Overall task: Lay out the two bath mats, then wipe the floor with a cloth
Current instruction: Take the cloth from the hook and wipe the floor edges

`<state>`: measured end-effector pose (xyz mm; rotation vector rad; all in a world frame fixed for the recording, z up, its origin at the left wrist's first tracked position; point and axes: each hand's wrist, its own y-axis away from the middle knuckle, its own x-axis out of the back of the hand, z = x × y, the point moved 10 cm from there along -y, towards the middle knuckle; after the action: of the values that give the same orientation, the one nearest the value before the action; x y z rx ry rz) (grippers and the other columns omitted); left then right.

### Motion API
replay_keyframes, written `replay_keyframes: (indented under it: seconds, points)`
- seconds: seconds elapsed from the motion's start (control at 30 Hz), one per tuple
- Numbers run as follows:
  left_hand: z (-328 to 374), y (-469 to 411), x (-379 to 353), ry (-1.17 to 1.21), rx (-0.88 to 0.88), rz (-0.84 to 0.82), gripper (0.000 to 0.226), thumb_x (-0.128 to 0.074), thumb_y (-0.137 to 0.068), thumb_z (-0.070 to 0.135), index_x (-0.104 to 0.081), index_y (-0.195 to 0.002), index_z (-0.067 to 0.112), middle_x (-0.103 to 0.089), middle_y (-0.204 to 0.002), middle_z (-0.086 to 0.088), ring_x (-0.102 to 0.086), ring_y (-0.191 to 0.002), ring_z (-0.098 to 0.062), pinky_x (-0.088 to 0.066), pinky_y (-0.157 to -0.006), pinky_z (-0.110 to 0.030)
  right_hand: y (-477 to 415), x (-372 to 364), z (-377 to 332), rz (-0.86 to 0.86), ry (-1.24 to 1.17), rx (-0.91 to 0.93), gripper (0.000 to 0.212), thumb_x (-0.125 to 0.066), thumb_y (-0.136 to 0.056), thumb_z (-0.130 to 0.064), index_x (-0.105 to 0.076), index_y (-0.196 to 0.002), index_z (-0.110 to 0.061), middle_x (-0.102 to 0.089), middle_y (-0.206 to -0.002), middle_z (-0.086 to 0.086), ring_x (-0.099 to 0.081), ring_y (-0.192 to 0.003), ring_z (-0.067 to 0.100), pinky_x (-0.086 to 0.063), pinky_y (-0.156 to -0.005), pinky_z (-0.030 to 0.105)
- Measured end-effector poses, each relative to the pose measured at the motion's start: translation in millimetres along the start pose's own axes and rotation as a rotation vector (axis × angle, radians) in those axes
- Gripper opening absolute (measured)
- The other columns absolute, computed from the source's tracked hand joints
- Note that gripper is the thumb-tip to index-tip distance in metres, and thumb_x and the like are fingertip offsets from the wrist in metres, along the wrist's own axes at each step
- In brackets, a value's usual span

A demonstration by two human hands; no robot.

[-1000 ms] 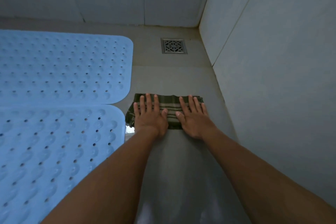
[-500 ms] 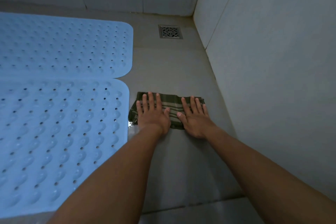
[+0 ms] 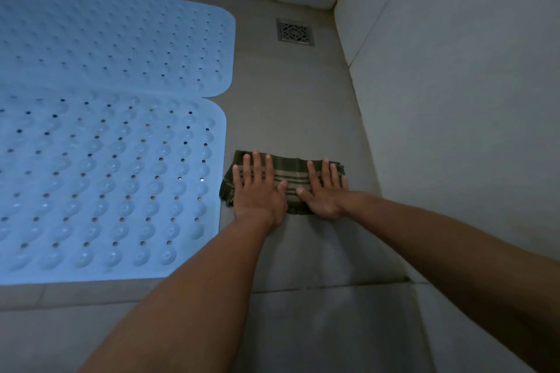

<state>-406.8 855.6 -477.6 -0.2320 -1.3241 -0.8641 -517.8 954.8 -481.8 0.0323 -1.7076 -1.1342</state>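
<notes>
Pressing the folded cloth (image 3: 291, 185) flat with left hand (image 3: 257, 194) and right hand (image 3: 322, 195) — fingers (image 3: 257, 165) spread, gripping nothing (palms down for even wiping pressure) — beside the near bath mat (image 3: 106, 185).

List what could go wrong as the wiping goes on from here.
1. The cloth lies right beside the near bath mat; a leftward stroke may catch that edge and shift it.
2. The left hand and right hand press flat on a floor that may be wet; the palms could slip.
</notes>
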Motion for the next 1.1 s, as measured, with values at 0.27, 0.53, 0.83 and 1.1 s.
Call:
replay_keyframes:
  seconds: [0.27,0.53,0.83,1.1]
  points:
    - [0.4,-2.7,-3.1,-0.009,0.002,-0.002,0.069,-0.012,-0.104,0.049,0.015,-0.157,0.014,0.021,-0.165,-0.012,0.023,-0.151,-0.03,0.014,-0.122,-0.051,0.0,-2.9,1.4,0.156,-0.075,0.005,0.071,-0.016,-0.101,-0.059,0.023,-0.153,-0.03,0.035,-0.157,0.011,0.033,-0.145,0.025,0.02,-0.118,0.048]
    - [-0.4,15.6,-8.9,-0.061,0.025,-0.003,0.071,-0.011,-0.104,0.052,0.015,-0.157,0.013,0.02,-0.165,-0.013,0.021,-0.152,-0.031,0.014,-0.122,-0.051,15.4,-14.2,-0.6,0.304,-0.123,0.068,0.069,-0.013,-0.102,-0.059,0.017,-0.156,-0.029,0.028,-0.161,0.01,0.028,-0.147,0.023,0.018,-0.119,0.046]
    - [-10.0,78.0,-19.4,-0.113,-0.054,-0.043,0.07,-0.01,-0.104,0.055,0.005,-0.159,0.015,0.02,-0.165,-0.015,0.021,-0.151,-0.031,0.012,-0.123,-0.049,70.3,-49.8,-4.2,0.372,-0.223,0.176,0.073,-0.03,-0.1,-0.06,-0.01,-0.158,-0.021,0.013,-0.165,0.012,0.016,-0.151,0.023,0.013,-0.121,0.043]
    - [-21.1,116.2,-21.9,-0.051,-0.132,-0.046,0.071,-0.025,-0.105,0.052,-0.005,-0.16,0.014,0.011,-0.166,-0.017,0.014,-0.153,-0.032,0.007,-0.124,-0.046,100.8,-72.2,-10.6,0.352,-0.23,0.294,0.067,-0.042,-0.098,-0.056,-0.019,-0.153,-0.029,0.006,-0.166,0.014,0.01,-0.152,0.026,0.009,-0.121,0.044]
